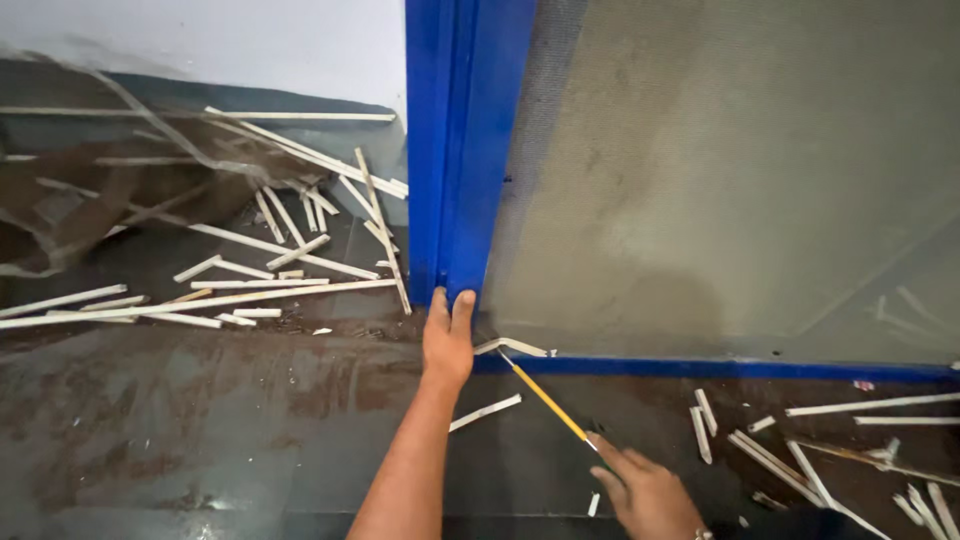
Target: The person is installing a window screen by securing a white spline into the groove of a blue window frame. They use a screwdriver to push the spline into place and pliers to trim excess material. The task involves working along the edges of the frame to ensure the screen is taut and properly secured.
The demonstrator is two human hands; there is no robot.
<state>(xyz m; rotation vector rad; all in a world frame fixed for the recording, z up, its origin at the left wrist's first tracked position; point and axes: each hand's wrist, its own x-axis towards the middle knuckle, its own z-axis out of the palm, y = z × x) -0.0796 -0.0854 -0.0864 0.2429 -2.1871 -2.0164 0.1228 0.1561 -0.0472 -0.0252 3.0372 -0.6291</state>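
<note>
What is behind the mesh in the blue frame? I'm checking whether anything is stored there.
Through the mesh panel of the blue frame only faint diagonal strips show at the lower right; the weave blurs everything else.

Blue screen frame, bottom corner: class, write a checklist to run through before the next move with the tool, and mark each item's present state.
1. Left hand braces the blue frame at its lower end: ok.
2. Right hand grips the yellow-handled tool: ok.
3. Tool tip reaches the frame's bottom corner: ok.
4. Tip seated under the white strip: cannot tell.
5. Left hand's fingers away from the tool tip: not ok, close beside it.
6. Floor free of loose white strips: not ok.
</note>
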